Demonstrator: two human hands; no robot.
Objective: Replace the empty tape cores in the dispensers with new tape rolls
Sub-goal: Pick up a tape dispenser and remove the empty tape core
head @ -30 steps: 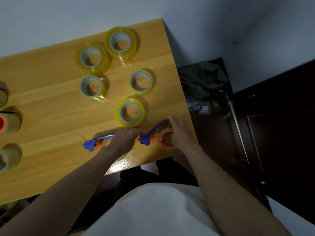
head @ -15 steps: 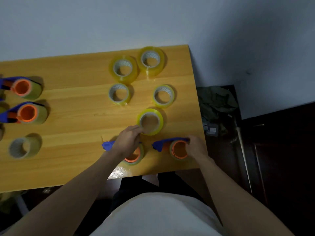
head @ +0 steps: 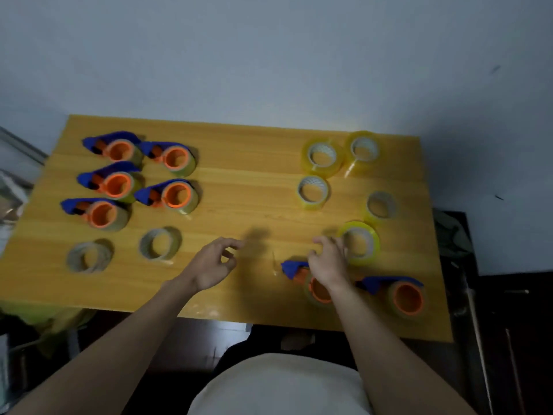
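Head view is showing your big table point(head: 239, 175) with five dispensers point(head: 176, 158) sitting far left, fresh rolls point(head: 321, 155) far right, and two old cores point(head: 160, 244) lying near the front. Your right hand point(head: 327, 265) is hovering over the near dispenser point(head: 317, 287), fingers bent; I cannot tell if they are gripping it. Your left hand point(head: 211, 266) is hanging loose, holding nothing. Try holding the dispenser still, then sliding the green roll point(head: 360, 242) on straight.
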